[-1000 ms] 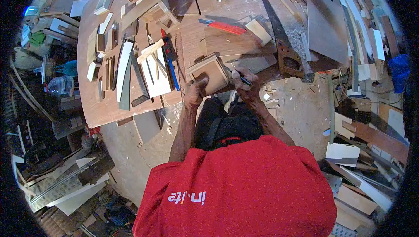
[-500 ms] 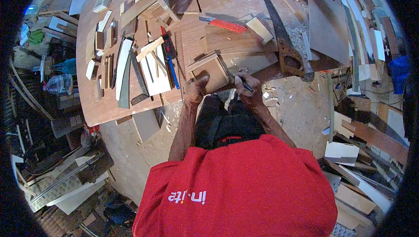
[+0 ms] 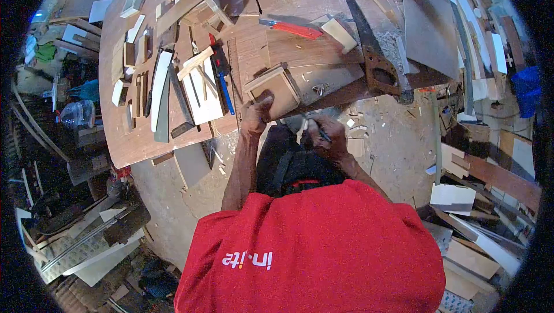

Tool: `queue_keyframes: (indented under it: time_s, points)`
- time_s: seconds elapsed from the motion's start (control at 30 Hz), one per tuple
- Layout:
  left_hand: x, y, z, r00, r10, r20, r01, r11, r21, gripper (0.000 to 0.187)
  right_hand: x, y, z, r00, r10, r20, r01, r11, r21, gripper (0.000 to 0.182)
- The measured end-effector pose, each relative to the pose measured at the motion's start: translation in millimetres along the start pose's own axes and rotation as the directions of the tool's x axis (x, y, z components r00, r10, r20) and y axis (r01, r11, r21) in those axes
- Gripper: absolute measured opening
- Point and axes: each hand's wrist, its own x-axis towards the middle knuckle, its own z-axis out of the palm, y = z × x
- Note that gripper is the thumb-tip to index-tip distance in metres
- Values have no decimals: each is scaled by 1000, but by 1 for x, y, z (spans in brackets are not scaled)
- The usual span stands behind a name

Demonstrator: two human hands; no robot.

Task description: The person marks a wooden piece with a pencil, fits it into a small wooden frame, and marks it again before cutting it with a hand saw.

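Observation:
My left hand [image 3: 257, 115] grips the near left side of a small brown wooden box [image 3: 281, 100], thumb lying on its flat face and fingers hidden underneath. The box has a raised pale strip along its far edge and rests by the front edge of the worktable [image 3: 138, 148]. Below and right of it, my right hand [image 3: 325, 134] is closed around a slim dark tool [image 3: 325, 136], whose kind I cannot make out. That hand is apart from the box, over my lap. Wood shavings [image 3: 318, 90] lie just right of the box.
A handsaw [image 3: 382, 75] and a red utility knife [image 3: 297, 30] lie on the table's right half. To the left are a blue-handled tool [image 3: 225, 94], a white board [image 3: 199, 96] and several wood offcuts. A brown panel [image 3: 428, 30] lies far right. Scraps litter the floor.
My right hand has drawn back from the box's right edge, down towards my lap, with the dark tool still in it. My left hand keeps hold of the box, which has shifted slightly.

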Motion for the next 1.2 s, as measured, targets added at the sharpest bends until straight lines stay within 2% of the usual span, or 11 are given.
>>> queue_keyframes:
  time_s: [0.1, 0.2, 0.3, 0.4, 0.43, 0.53, 0.7, 0.87, 0.93, 0.97, 1.2]
  points:
    - [4, -10, -11, 987, 149, 59, -160, 917, 366, 34, 11, -12, -12, 979, 178, -102, -169, 981, 93, 22]
    - [1, -12, -4, 994, 109, 22, -111, 973, 201, 23, 21, 2, -11, 956, 226, -187, -176, 952, 252, 23]
    - [-24, 10, 33, 994, 78, -70, -94, 962, -255, 11, 30, -10, -12, 873, 473, -116, -348, 773, 531, 24]
    - [-33, 25, 52, 993, 104, -53, -115, 952, -283, 10, 39, -7, 3, 864, 492, -108, -398, 799, 451, 25]
    - [-39, 33, 63, 992, 121, -28, -124, 952, -281, 10, 47, -24, 0, 795, 607, -10, -501, 665, 554, 26]
    - [-38, 41, 69, 991, 107, 74, -81, 952, -297, 10, 67, -45, 4, 824, 566, -9, -464, 684, 563, 30]
    - [-44, 47, 98, 985, 136, -103, -163, 927, -339, 11, 92, -48, 6, 818, 571, -70, -403, 656, 638, 26]
    - [-64, 65, 104, 996, 37, -86, -35, 999, 22, 31, 102, -7, 14, 710, 703, -38, -539, 578, 613, 31]
    - [-66, 68, 103, 999, 26, -20, -26, 1000, 1, 36, 111, -13, 7, 932, 231, -278, -171, 960, 224, 22]
    - [-67, 69, 103, 999, 10, 50, -10, 1000, -15, 42, 113, -17, 5, 804, 576, -144, -429, 732, 530, 22]
    - [-45, 48, 91, 976, 198, 84, -185, 973, -141, 39, 124, -51, -30, 815, 568, 117, -543, 676, 499, 30]
